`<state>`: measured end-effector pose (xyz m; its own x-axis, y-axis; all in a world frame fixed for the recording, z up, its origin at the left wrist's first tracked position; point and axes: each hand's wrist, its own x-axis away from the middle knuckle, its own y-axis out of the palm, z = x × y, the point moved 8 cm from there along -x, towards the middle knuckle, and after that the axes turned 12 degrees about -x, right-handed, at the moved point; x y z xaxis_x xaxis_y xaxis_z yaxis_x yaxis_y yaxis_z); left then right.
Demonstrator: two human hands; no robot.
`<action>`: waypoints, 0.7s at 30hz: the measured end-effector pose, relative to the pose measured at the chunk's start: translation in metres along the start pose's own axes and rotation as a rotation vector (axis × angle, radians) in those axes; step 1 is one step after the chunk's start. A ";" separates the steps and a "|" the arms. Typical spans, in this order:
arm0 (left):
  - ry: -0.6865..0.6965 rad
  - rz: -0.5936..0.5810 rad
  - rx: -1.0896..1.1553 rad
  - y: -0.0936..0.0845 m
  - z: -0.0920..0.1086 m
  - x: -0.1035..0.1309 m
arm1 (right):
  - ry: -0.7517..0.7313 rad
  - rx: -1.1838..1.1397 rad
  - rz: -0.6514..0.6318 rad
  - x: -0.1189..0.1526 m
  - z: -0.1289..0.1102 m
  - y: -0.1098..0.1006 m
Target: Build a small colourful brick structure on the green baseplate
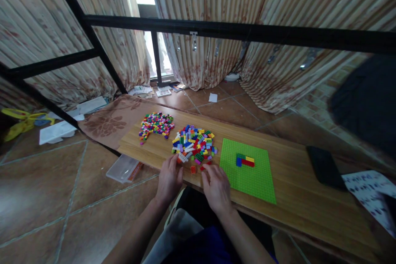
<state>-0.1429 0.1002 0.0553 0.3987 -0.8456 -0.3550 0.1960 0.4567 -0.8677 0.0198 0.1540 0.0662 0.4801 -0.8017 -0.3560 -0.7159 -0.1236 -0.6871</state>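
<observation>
My left hand [170,176] is at the near edge of a mixed pile of bricks [193,142], its fingertips by a light grey brick [182,157]; whether it grips anything is too small to tell. My right hand [215,181] lies at the pile's near right side, fingertips beside small red bricks, its grip unclear. Between the hands sits an orange brick [193,169]. Right of the pile, a green baseplate [256,183] bears a joined group of green, yellow, blue and red bricks [245,160].
A second pile of tiny colourful pieces [156,124] lies at the left of the wooden board [293,181]. A dark phone-like object [324,168] and a printed sheet [369,194] are at the right. A clear plastic box [123,168] stands below the board's left edge.
</observation>
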 end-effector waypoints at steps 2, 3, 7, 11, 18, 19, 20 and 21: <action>-0.003 0.015 0.004 0.000 0.000 -0.001 | -0.050 -0.010 -0.060 0.003 -0.013 0.011; -0.008 0.021 0.002 0.000 -0.001 -0.002 | -0.067 -0.007 -0.082 0.003 -0.017 0.016; -0.022 0.020 -0.010 0.003 -0.004 -0.006 | -0.073 0.016 -0.099 -0.003 -0.017 0.026; -0.037 0.004 -0.002 0.007 -0.005 -0.008 | -0.069 0.034 -0.080 -0.011 -0.007 0.026; -0.025 -0.007 0.076 0.008 0.001 -0.004 | -0.051 0.019 -0.041 -0.011 -0.001 0.014; -0.024 -0.008 0.090 0.007 0.001 -0.003 | -0.048 0.005 -0.040 -0.009 -0.001 0.012; -0.024 -0.009 0.102 0.007 0.002 -0.003 | -0.044 -0.013 -0.036 -0.008 -0.001 0.009; -0.024 -0.009 0.113 0.007 0.002 -0.002 | -0.038 -0.031 -0.029 -0.006 0.000 0.006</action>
<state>-0.1408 0.1052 0.0507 0.4174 -0.8436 -0.3376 0.2993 0.4785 -0.8255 0.0125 0.1577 0.0638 0.5190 -0.7751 -0.3604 -0.7165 -0.1647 -0.6779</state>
